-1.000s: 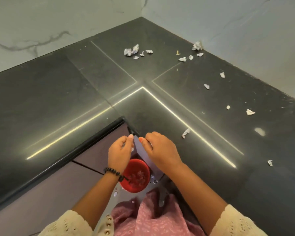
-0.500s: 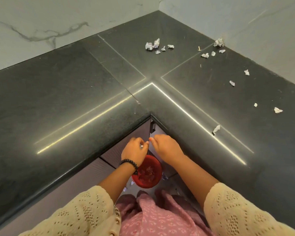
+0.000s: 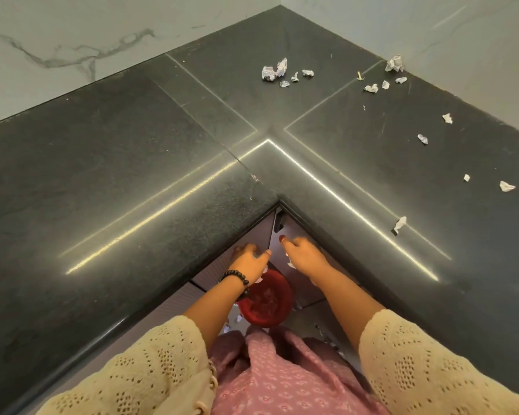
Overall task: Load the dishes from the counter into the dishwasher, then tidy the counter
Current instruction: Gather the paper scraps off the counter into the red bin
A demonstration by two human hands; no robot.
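Our left hand (image 3: 249, 260) and right hand (image 3: 304, 257) hang loosely spread below the bench (image 3: 132, 175) inner corner edge, above one red bin (image 3: 267, 304). We cannot tell whether either holds anything. Some fourteen paper scraps (image 3: 274, 70) dot the far bench.

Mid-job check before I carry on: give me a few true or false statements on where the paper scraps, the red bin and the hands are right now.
1. Crumpled paper scraps lie on the black counter near the back corner. True.
2. The red bin stands on the counter. False: it sits below the counter edge, by the person's legs.
3. Both hands are below the counter's inner corner, above the bin. True.
4. The counter is free of scraps. False: more scraps are strewn along its right side.
5. The left hand wears a beaded bracelet. True.
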